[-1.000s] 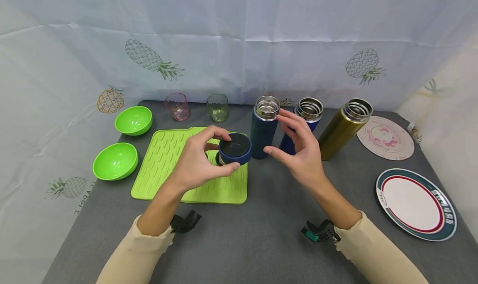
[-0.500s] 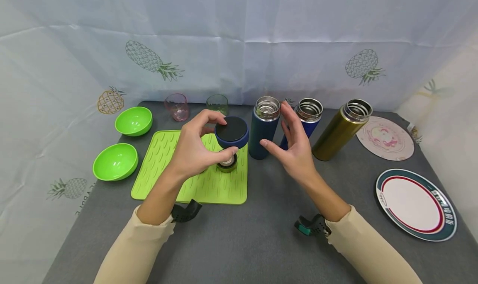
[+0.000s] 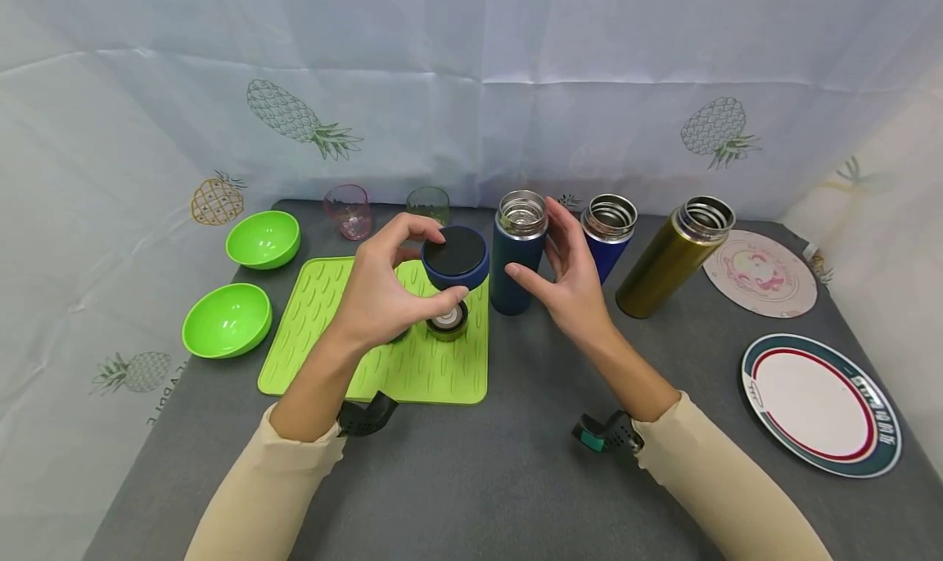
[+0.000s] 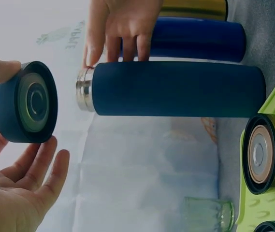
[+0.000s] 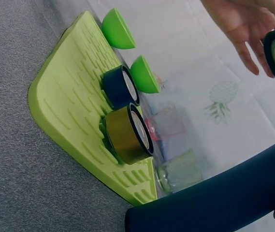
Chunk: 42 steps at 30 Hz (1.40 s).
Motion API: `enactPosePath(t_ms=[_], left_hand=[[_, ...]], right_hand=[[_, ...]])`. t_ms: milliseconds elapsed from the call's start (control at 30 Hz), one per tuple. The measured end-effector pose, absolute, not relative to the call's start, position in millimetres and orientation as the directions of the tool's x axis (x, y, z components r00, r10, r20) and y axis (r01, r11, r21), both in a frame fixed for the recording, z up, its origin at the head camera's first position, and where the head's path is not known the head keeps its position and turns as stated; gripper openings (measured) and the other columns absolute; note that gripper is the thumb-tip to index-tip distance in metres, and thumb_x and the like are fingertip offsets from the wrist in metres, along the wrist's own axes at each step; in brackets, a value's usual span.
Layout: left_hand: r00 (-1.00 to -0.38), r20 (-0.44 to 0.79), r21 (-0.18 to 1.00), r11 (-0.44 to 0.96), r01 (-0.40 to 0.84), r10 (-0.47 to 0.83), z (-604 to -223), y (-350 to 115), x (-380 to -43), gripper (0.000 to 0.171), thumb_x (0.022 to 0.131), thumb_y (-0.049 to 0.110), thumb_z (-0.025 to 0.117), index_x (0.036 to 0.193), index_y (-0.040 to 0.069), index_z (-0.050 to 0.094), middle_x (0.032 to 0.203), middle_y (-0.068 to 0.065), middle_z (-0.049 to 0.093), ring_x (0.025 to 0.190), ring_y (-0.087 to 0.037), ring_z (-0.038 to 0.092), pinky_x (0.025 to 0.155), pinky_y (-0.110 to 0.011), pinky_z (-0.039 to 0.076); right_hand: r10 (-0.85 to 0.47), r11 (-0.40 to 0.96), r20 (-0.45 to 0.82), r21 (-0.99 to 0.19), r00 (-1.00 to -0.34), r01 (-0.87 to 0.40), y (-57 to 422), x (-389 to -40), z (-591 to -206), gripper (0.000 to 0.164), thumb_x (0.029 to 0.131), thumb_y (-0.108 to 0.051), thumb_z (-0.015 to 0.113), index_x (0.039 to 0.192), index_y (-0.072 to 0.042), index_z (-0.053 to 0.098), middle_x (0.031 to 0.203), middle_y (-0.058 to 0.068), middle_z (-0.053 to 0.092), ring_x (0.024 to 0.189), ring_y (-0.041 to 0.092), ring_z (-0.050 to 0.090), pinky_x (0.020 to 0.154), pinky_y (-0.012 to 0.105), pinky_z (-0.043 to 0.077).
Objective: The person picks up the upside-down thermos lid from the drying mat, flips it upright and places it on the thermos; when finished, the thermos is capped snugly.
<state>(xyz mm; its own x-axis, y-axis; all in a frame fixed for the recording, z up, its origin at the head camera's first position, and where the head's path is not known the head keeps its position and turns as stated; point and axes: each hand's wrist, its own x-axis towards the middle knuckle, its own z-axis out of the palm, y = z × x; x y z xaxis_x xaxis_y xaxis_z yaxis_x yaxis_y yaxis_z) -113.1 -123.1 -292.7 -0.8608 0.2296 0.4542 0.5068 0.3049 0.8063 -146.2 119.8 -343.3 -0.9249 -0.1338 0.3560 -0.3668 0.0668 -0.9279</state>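
In the head view my left hand (image 3: 386,287) holds a bottle lid (image 3: 455,258), blue-sided with a black top, between thumb and fingers above the green mat. The left wrist view shows the ringed underside of this lid (image 4: 33,102). My right hand (image 3: 570,274) is at the right side of an uncapped dark teal bottle (image 3: 510,270), its fingers fairly straight by the steel neck and its thumb overlapping the front. The bottle stands upright. An olive lid (image 5: 127,135) and a navy lid (image 5: 119,87) sit underside up on the mat.
Right of the teal bottle stand an uncapped blue bottle (image 3: 607,246) and an olive one (image 3: 663,266). A plate (image 3: 818,405) and a round pink mat (image 3: 762,274) lie farther right. Green bowls (image 3: 228,322), tumblers (image 3: 349,213) and the ridged mat (image 3: 309,332) occupy the left.
My left hand has raised the lid off the mat area, uncovering the olive lid below. My right hand has moved left, from in front of the blue bottle to the teal bottle's side.
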Motion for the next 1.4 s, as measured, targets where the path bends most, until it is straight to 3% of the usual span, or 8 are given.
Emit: enactPosePath(t_ms=[400, 733, 1100, 1400], left_hand=[[-0.866, 0.452, 0.802, 0.326, 0.500, 0.215, -292, -128, -112, 0.050, 0.070, 0.004, 0.089, 0.112, 0.003, 0.062, 0.120, -0.008, 0.065, 0.110, -0.013, 0.061, 0.096, -0.026, 0.056], [-0.856, 0.475, 0.796, 0.314, 0.517, 0.205, -292, -132, -112, 0.050, 0.070, 0.004, 0.089, 0.112, 0.001, 0.061, 0.120, -0.009, 0.065, 0.109, -0.013, 0.061, 0.095, -0.024, 0.055], [-0.856, 0.480, 0.803, 0.296, 0.518, 0.193, -292, -133, -112, 0.051, 0.069, 0.003, 0.088, 0.112, 0.001, 0.061, 0.122, -0.010, 0.065, 0.110, -0.013, 0.061, 0.095, -0.023, 0.055], [-0.850, 0.493, 0.805, 0.275, 0.526, 0.183, -294, -132, -112, 0.051, 0.069, 0.001, 0.088, 0.111, 0.000, 0.060, 0.123, -0.010, 0.064, 0.110, -0.013, 0.061, 0.095, -0.022, 0.055]], right_hand=[[-0.156, 0.106, 0.321, -0.935, -0.934, -0.339, 114, -156, -343, 0.083, 0.088, 0.000, 0.076, 0.157, -0.016, 0.033, 0.156, 0.010, 0.045, 0.148, 0.022, 0.041, 0.127, 0.048, 0.031], [-0.173, 0.170, 0.300, -0.929, -0.938, -0.329, 111, -160, -344, 0.084, 0.082, -0.001, 0.082, 0.153, -0.012, 0.037, 0.150, 0.013, 0.048, 0.144, 0.027, 0.046, 0.123, 0.054, 0.034], [-0.165, 0.240, 0.329, -0.901, -0.930, -0.362, 113, -156, -348, 0.083, 0.076, -0.004, 0.088, 0.146, -0.016, 0.047, 0.140, 0.008, 0.057, 0.133, 0.022, 0.055, 0.113, 0.049, 0.046], [-0.228, 0.266, 0.318, -0.889, -0.920, -0.373, 118, -141, -344, 0.080, 0.073, -0.007, 0.090, 0.144, -0.020, 0.054, 0.135, 0.005, 0.062, 0.126, 0.020, 0.059, 0.110, 0.045, 0.050]])
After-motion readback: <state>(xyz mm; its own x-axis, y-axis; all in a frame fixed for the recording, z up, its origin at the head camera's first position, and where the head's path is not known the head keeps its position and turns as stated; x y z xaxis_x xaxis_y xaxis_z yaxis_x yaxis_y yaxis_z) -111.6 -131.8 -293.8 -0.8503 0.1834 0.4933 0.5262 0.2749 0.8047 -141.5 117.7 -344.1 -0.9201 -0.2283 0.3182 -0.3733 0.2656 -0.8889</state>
